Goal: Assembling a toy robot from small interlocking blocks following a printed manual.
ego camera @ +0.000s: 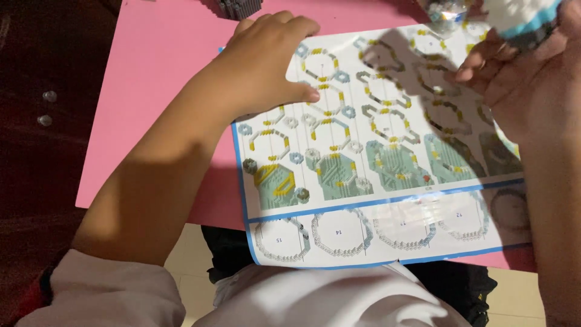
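Left hand (pixel 266 66) is pressing open-palmed on the instruction sheet (pixel 375 157) — keep it flat; right hand (pixel 520 79), upper right, is gripping a block model (pixel 520 21).

Pink table (pixel 151 91); dark block pile (pixel 233 7) at far edge (partly cropped); tiled floor (pixel 187 254) below.

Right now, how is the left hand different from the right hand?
The left hand lies palm-down, pressing the printed instruction sheet on the pink table; the right hand is lifted above it. The left hand holds nothing; the right hand grips a small white-and-blue block model. Both are bare.
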